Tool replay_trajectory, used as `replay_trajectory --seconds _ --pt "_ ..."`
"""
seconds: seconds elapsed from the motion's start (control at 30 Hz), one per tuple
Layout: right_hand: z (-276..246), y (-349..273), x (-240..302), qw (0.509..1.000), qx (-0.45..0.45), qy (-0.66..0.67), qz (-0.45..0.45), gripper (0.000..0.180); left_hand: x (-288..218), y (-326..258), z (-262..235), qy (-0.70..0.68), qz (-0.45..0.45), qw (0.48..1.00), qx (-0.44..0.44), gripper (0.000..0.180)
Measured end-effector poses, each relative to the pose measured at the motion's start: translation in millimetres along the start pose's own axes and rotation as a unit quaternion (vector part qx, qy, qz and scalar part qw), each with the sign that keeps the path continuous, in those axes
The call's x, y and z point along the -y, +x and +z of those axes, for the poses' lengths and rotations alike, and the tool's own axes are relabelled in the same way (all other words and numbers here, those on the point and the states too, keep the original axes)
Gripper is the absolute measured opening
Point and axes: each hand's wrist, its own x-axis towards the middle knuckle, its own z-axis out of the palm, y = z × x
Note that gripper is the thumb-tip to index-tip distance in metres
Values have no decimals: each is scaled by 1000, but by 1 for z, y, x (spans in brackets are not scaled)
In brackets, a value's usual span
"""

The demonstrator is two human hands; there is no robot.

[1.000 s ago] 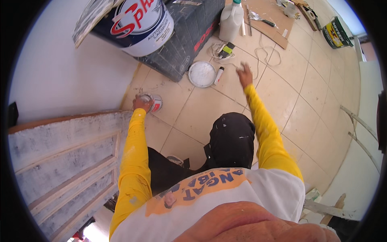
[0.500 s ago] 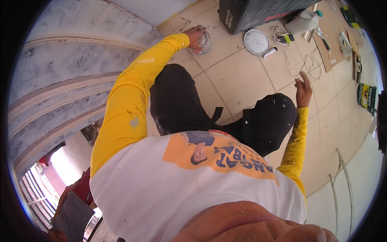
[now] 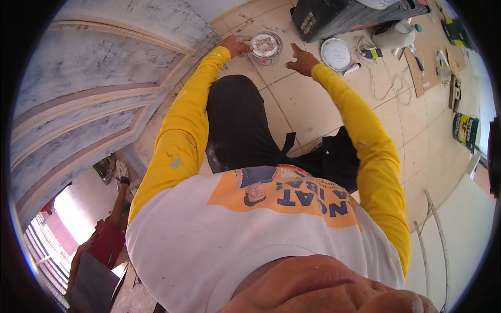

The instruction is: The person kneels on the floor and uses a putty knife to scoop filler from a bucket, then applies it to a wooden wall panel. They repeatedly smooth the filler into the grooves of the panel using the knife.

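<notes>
A round metal can (image 3: 266,49) holding white, lumpy paste stands on the tiled floor ahead of me. At its left side is my left hand (image 3: 236,46), the fingers stretched out to the rim and seemingly touching it. My right hand (image 3: 301,61) is just right of the can, apart from it. Its fingers are spread and nothing is in them. Beyond that wrist lies a round lid (image 3: 336,54) smeared with white. A small white tube with a dark end (image 3: 353,69) rests beside the lid.
A large black case (image 3: 334,20) stands beyond the lid, near a whitish jug (image 3: 395,35) with a green cap. Cord (image 3: 392,86) trails across the tiles. Cardboard (image 3: 425,73) and a dark tub (image 3: 465,130) lie right. Panelled boards (image 3: 104,57) rise left; another person (image 3: 107,242) is behind them.
My right hand has swung left from beside my right knee to near the can. My left hand has shifted from over the can to its left side, exposing the paste.
</notes>
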Motion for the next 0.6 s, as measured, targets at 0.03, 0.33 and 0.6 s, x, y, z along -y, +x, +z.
replay_trajectory --seconds 0.03,0.33,0.6 --pt "11 13 1 999 -29 22 -18 91 -1 3 4 11 10 1000 -4 72" --pt "51 10 23 988 -89 48 117 88 7 -3 24 6 44 999 -23 73" --pt "59 20 -11 903 -57 398 151 41 26 13 20 36 47 998 -16 53"
